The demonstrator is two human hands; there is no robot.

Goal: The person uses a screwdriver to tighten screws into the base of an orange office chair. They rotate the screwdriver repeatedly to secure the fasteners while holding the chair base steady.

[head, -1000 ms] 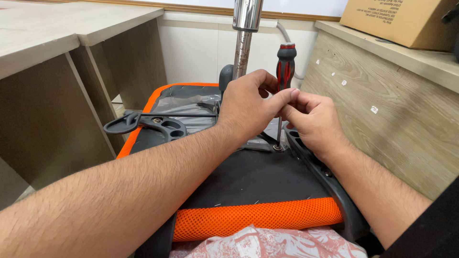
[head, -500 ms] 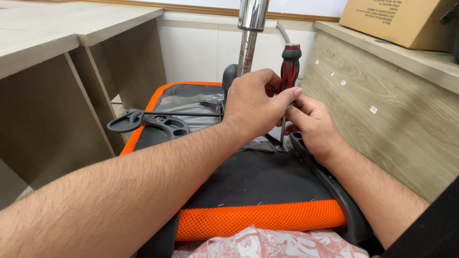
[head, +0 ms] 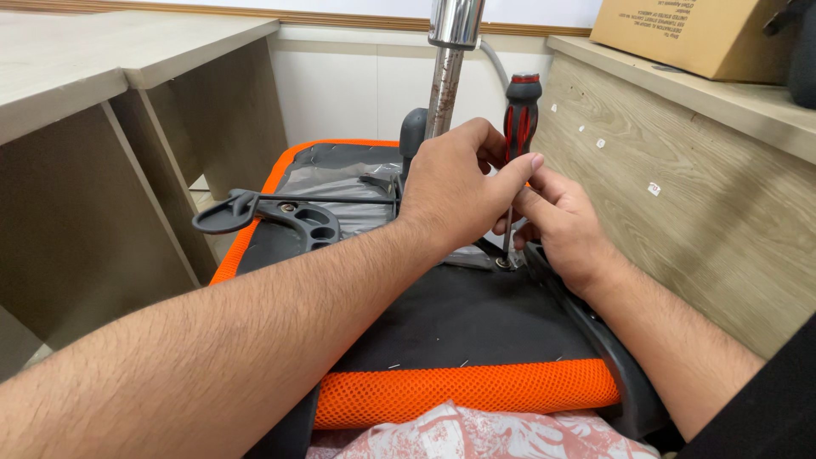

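Observation:
An upturned office chair seat [head: 476, 319], black underneath with an orange mesh edge [head: 463, 393], lies in front of me. A shiny gas-lift column [head: 445, 81] stands up from its middle. A red and black screwdriver [head: 519, 115] stands upright, its tip on a screw [head: 503, 263] in the metal plate under the seat. My left hand [head: 455, 189] grips the lower part of the screwdriver handle. My right hand [head: 568, 225] pinches the shaft just above the screw.
A black plastic lever arm [head: 270, 212] sticks out to the left of the seat. Wooden desks [head: 102, 127] stand on the left and a wooden panel [head: 697, 195] on the right, with a cardboard box [head: 693, 34] on top. Patterned cloth [head: 476, 433] lies below.
The view has shifted slightly and the screwdriver handle now shows more fully above my left hand. Both hands stay on the screwdriver at the same screw.

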